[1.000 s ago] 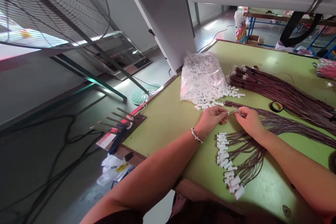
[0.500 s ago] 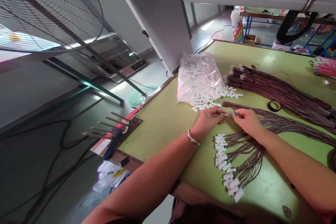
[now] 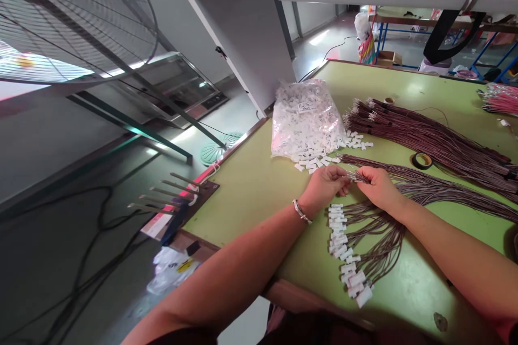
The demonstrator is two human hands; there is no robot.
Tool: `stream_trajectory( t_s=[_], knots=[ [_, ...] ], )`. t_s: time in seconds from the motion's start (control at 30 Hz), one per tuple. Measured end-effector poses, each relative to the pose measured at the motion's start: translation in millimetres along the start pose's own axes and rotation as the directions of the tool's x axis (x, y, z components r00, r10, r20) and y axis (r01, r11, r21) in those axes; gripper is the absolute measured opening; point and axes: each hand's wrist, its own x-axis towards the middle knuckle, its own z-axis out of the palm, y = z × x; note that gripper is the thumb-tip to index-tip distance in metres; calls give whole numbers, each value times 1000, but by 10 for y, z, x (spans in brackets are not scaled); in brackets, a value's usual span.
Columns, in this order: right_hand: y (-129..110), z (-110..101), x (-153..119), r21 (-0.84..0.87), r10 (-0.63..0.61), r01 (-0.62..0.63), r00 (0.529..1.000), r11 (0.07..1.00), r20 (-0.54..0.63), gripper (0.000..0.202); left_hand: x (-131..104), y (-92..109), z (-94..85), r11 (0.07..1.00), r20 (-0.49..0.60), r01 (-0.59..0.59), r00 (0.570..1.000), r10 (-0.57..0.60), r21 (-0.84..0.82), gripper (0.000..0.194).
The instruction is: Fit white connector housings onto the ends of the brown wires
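Observation:
My right hand (image 3: 378,186) is closed round a bunch of thin brown wires (image 3: 361,177), their silvery terminal ends pointing left. Facing it, my left hand (image 3: 327,186) has its thumb and fingers pinched together at those ends; what lies between the fingertips is too small and covered to make out. Below the hands, a row of white plastic connectors (image 3: 339,232) is fitted on brown wires fanned out over the green table (image 3: 243,194). Loose white connectors (image 3: 319,163) are scattered just beyond my left hand, beside a clear plastic bag (image 3: 305,124) full of them.
Thick bundles of brown wires (image 3: 429,140) lie at the back right, with a roll of black tape (image 3: 421,160) in front. Pink wires (image 3: 499,99) sit at the far right. A pronged metal rack (image 3: 174,194) is fixed at the left edge; a fan (image 3: 81,16) stands beyond.
The two hands stay together at the wire ends, with only slight finger movement. The whole view has shifted a little; the wires and connectors on the table otherwise lie as before.

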Motion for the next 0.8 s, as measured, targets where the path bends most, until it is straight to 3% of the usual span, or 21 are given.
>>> stream_trajectory(
  t_s=[0.17,0.47,0.63,0.8],
  knots=[
    [11,-9,-13,28,36,-35,999,999,-34,11,-7,-1,-44,999,-97,-19,995,16,-32,17],
    [2,-10,8,52,67,-66,998,996,-19,15,-3,12,-55,999,-1,-39,999,39,27,14],
    [16,1,1,20,46,-46,999,999,-4,12,-1,-31,2,988,-14,-115,993,117,101,8],
    [1,-4,-14,12,24,-24,1000,1000,-15,11,-23,-25,35,998,-27,-65,997,65,20,12]
  ],
)
